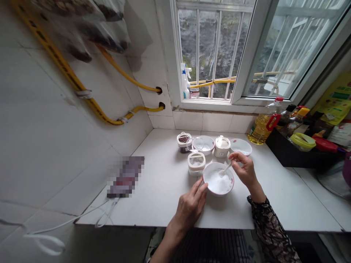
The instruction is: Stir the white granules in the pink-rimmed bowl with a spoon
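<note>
My right hand (244,170) pinches the handle of a small white spoon (226,169), whose tip sits in white powder (216,182). The powder fills much of a white bowl (232,185) with a pinkish rim. At the bowl's left side, my left hand (192,202) grips the rim with its fingertips. Just behind that hand stands a square lidded jar (196,168) with white contents. Farther back are a jar of dark reddish bits (183,146), a white bowl (207,142), a second white jar (222,149) and another white bowl (244,144).
An oil bottle (259,128) stands at the back right beside a black bin (282,146) of bottles and lidded tubs. A pixelated dark object (127,177) with a white cable lies on the left of the white counter (161,182). Yellow pipes (104,118) run along the wall.
</note>
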`<state>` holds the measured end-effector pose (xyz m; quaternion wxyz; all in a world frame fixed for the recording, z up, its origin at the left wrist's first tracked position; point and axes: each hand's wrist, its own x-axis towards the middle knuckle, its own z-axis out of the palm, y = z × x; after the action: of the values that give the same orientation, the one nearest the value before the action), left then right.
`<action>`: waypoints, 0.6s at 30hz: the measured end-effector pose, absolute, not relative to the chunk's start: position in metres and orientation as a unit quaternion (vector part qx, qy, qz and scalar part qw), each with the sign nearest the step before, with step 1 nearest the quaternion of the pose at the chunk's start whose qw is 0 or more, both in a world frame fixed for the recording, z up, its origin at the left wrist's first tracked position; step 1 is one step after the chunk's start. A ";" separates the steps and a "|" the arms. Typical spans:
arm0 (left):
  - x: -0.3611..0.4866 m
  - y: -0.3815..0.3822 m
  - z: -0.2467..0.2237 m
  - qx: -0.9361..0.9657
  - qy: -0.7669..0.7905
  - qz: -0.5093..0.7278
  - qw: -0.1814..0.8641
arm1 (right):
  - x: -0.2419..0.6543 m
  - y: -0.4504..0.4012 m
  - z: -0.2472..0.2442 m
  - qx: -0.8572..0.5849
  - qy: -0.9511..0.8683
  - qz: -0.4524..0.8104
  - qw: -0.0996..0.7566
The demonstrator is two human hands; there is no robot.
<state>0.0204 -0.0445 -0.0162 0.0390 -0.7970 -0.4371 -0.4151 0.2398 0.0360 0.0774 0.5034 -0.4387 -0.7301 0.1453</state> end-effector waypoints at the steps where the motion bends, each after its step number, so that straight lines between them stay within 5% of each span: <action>1: 0.020 -0.045 -0.016 -0.797 -0.437 -0.415 0.038 | 0.240 0.036 0.078 -0.433 -0.738 0.138 0.498; 11: 0.021 -0.045 -0.015 -0.798 -0.432 -0.418 0.050 | 0.224 0.031 0.067 -0.383 -0.830 0.116 0.388; 18: 0.021 -0.045 -0.016 -0.799 -0.430 -0.417 0.053 | 0.225 0.034 0.063 -0.439 -0.777 0.155 0.424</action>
<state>0.0206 -0.0455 -0.0155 0.0528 -0.7987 -0.4303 -0.4173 0.2251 0.0345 0.0627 0.4245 -0.4388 -0.7768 0.1546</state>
